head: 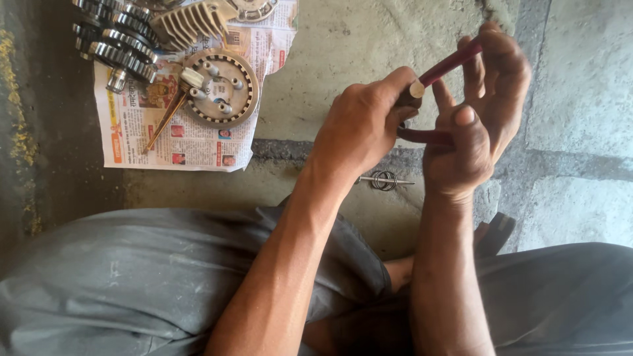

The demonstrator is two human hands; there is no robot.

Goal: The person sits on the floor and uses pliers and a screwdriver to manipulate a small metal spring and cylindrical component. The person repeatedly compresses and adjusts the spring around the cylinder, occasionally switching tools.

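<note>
Both hands work red-handled pliers [443,66] above the floor. The left hand [362,125] clenches near the head; the right hand [478,112] wraps the handles [425,136]. They look stiff and fairly light, best held by the sleeved handles.
</note>
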